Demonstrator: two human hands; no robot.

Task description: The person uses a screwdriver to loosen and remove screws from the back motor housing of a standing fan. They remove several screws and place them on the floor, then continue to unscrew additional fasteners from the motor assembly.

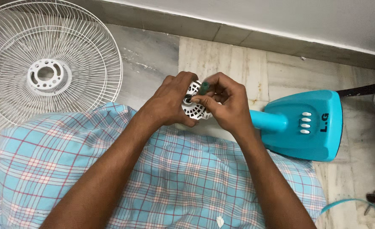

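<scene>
**Both hands on fan motor housing**

A white vented motor housing sits above the lap, held between both hands. The left hand is curled around its left side, gripping it. The right hand pinches a small teal knob at the housing's front. Just right, a teal fan base with white buttons lies on the marble floor. A white wire grille lies well to the left. Blue checked cloth covers the lap.
</scene>
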